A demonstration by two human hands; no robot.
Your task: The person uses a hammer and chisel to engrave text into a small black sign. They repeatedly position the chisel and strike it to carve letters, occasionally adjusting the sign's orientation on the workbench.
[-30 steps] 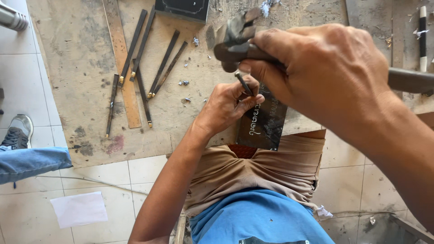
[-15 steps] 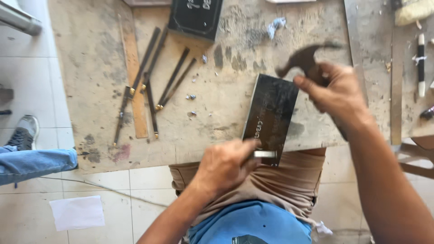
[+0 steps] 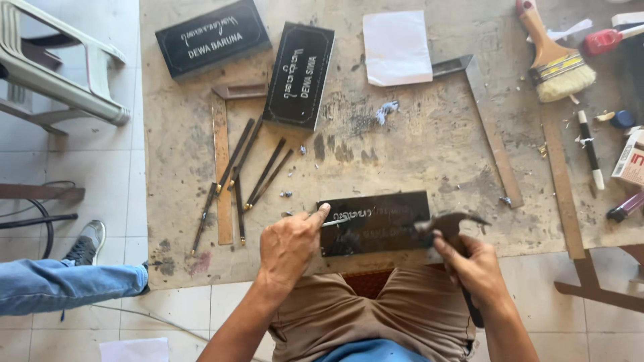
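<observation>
A dark stone plaque (image 3: 376, 224) with carved lettering lies at the near edge of the worn worktable (image 3: 416, 154). My left hand (image 3: 290, 245) holds a thin metal chisel (image 3: 333, 222) whose tip rests on the plaque's left end. My right hand (image 3: 469, 265) grips a hammer (image 3: 448, 226) by its handle, the head hovering over the plaque's right end.
Two finished black plaques (image 3: 211, 37) (image 3: 300, 74) lie at the far left, with several chisels (image 3: 245, 177) and a wooden ruler (image 3: 221, 174) beside them. A sheet of paper (image 3: 397, 47), a metal square (image 3: 486, 127), a brush (image 3: 553, 57) and pens are to the right. Another person's leg (image 3: 67, 281) is at left.
The view has pulled back, showing more of the table. The plaque now lies flat and horizontal. My right hand with the hammer has come down from high up to the plaque's right end.
</observation>
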